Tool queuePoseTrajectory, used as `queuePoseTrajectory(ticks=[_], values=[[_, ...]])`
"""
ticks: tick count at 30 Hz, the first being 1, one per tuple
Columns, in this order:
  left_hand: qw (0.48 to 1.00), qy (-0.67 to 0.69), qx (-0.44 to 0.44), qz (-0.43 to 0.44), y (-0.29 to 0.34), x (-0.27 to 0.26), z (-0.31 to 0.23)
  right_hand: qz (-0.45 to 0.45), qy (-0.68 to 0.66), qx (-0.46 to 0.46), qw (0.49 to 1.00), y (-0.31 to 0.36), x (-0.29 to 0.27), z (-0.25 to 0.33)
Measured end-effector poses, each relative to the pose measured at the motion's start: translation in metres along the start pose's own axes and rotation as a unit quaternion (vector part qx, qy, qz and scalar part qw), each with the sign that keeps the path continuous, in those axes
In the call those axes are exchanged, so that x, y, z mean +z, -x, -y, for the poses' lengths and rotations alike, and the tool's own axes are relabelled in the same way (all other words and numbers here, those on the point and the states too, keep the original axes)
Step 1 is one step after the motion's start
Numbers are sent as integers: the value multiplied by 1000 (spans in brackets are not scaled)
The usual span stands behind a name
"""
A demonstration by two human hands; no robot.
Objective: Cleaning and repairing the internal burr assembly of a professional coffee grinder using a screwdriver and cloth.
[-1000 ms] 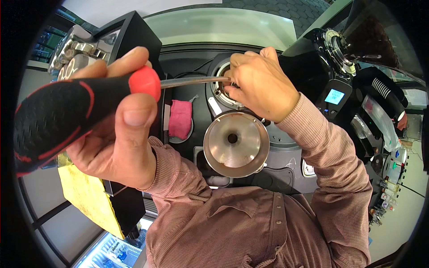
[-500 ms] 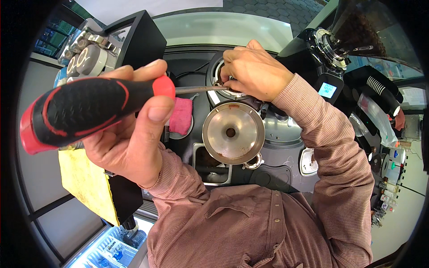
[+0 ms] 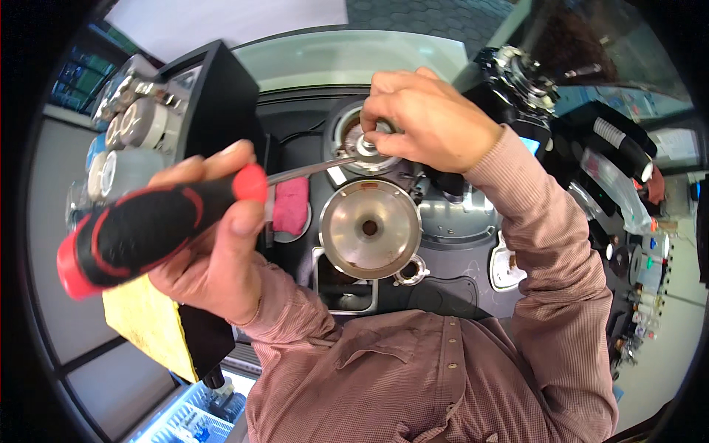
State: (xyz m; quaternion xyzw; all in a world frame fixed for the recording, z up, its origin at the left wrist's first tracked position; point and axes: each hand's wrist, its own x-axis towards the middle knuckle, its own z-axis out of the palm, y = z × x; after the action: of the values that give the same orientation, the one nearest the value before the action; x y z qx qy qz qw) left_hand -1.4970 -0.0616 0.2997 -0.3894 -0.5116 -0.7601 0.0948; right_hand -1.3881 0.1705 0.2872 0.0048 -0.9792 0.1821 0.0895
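Observation:
In my left hand point(image 3: 233, 277) is a screwdriver with a red and black handle point(image 3: 151, 229), held by wrapped fingers and thumb. Its metal shaft point(image 3: 314, 168) points right, the tip at the rim of an opened coffee grinder's round metal chamber point(image 3: 346, 140). My right hand point(image 3: 436, 122) reaches over that chamber from the right. Its bent fingers pinch at a small silver part point(image 3: 367, 140) in the middle, mostly hidden by the fingers. Just nearer to me sits a wide metal funnel dish point(image 3: 347, 240) with a centre hole and brown residue.
A pink cloth point(image 3: 290, 203) lies left of the funnel dish. Nearer are a square metal bin point(image 3: 316, 269) and a small ring-shaped part point(image 3: 421, 273). A white-rimmed tray point(image 3: 506, 269) lies under my right forearm. Another grinder point(image 3: 517, 81) with beans stands right; a black box point(image 3: 229, 103) stands left.
The screwdriver and my left hand have dropped lower, and its shaft now slants up to the right. My right fingers have shifted over the chamber's middle, where a silver part now shows.

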Motion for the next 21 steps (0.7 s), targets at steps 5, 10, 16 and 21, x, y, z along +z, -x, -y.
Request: queuePoseTrajectory(ticks=[5, 10, 16, 21], values=[[999, -28, 46, 3, 15, -38, 18, -99, -28, 58, 993, 78, -63, 30], [998, -29, 51, -14, 14, -56, 27, -112, -41, 188, 975, 203, -88, 45], [997, 19, 62, 28, 12, -43, 25, -71, 11, 465, 883, 347, 14, 24], [996, 5, 70, 49, 7, -34, 12, -68, -12, 534, 843, 406, 124, 2]])
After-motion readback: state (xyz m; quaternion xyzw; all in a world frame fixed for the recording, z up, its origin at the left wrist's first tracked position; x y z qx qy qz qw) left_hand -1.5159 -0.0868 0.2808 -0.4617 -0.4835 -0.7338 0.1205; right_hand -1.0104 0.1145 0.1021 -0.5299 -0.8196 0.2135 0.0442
